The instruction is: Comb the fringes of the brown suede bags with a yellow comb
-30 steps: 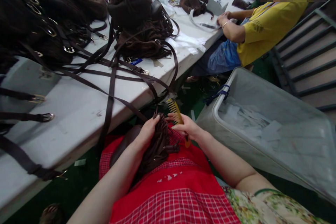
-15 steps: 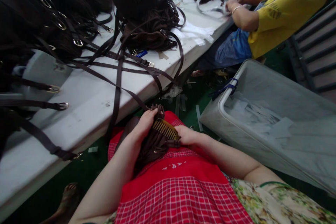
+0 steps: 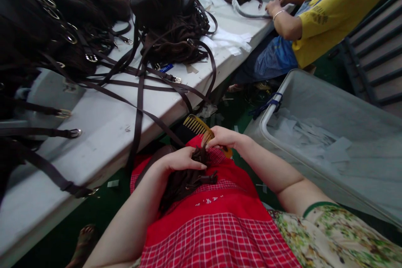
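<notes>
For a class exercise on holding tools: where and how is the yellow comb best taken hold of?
Probably by the handle of the comb, coming from the right: the teeth line its lower-left edge, while the end at lower right shows none. The right hand grips it from that side, leaving the toothed end free, pointing up and left.

White scraps (image 3: 301, 134) lie in a pale grey bin (image 3: 342, 111).

The bag (image 3: 179, 182) lies on the lap (image 3: 234, 180) between table (image 3: 103, 134) and bin (image 3: 354, 113).
</notes>
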A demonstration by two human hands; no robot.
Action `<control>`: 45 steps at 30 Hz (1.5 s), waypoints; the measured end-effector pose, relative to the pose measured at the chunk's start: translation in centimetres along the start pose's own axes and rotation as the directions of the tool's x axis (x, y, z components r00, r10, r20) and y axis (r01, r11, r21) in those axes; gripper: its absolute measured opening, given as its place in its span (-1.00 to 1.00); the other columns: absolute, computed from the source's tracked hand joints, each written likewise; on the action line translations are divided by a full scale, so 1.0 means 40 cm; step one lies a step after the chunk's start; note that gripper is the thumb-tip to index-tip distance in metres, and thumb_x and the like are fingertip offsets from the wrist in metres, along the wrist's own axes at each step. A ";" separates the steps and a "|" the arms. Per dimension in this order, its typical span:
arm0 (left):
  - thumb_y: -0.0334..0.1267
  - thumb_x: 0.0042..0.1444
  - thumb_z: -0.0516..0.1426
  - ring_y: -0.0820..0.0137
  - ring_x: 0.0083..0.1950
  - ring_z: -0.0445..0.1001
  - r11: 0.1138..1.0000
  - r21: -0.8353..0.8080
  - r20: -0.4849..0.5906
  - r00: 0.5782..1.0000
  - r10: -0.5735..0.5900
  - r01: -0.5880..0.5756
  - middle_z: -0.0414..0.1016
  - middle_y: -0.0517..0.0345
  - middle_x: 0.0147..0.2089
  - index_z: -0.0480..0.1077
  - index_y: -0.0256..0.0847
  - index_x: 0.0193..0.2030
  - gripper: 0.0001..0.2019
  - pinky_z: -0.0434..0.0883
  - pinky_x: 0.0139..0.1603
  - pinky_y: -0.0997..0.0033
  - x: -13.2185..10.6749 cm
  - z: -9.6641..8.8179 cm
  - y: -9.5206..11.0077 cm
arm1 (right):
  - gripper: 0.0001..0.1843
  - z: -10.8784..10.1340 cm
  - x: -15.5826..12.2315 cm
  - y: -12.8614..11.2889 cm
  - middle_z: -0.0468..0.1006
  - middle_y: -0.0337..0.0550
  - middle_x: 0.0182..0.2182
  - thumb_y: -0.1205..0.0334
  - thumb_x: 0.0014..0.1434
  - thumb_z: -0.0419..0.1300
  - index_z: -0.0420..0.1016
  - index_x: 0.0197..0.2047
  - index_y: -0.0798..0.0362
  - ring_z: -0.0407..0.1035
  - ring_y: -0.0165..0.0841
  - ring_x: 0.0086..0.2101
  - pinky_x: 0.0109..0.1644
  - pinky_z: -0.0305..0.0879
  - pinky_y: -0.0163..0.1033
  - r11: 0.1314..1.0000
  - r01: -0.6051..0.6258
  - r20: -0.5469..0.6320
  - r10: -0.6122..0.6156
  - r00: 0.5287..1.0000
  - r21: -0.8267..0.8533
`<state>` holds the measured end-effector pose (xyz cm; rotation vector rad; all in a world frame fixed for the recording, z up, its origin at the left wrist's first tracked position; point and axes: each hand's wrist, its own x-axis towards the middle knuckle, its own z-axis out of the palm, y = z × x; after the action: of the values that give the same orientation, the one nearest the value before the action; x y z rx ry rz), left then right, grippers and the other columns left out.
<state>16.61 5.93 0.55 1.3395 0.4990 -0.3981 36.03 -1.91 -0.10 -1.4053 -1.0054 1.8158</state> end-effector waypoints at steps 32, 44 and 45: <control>-0.01 -0.07 0.22 0.50 -0.60 0.27 0.910 -0.378 -0.540 0.839 -0.070 -0.168 0.36 0.25 -0.62 0.39 -0.27 -0.46 -0.68 0.19 -0.54 0.51 -0.012 0.052 -0.068 | -0.53 -0.123 -0.056 0.075 0.59 -0.05 -0.28 0.15 0.40 -0.39 0.30 -0.09 0.11 0.44 -0.42 -0.46 -0.38 0.25 -0.35 0.612 -0.544 -0.750 -0.126 0.649 -0.573; -0.34 -0.24 0.15 0.38 -0.45 0.47 0.765 -0.590 -0.428 0.903 -0.028 -0.256 0.53 0.14 -0.46 0.44 -0.28 -0.36 -0.78 0.41 -0.30 0.37 -0.039 0.042 -0.049 | -0.69 0.168 -0.031 0.093 0.53 -0.08 -0.21 0.18 0.36 -0.18 0.35 -0.08 0.04 0.46 -0.32 -0.31 -0.29 0.21 -0.29 0.240 -0.297 -0.356 -0.258 0.898 -0.924; -0.32 -0.20 0.12 0.37 -0.43 0.47 0.810 -0.528 -0.459 0.888 -0.019 -0.256 0.53 0.12 -0.44 0.44 -0.28 -0.32 -0.77 0.41 -0.30 0.37 -0.039 0.041 -0.049 | -0.68 0.155 -0.021 0.094 0.53 -0.09 -0.20 0.17 0.37 -0.19 0.34 -0.07 0.02 0.46 -0.32 -0.31 -0.30 0.20 -0.29 0.206 -0.340 -0.384 -0.244 0.890 -0.918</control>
<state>14.43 3.95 0.06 0.8433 0.8359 0.1855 30.12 -5.74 -2.00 -2.4567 -2.0153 0.5048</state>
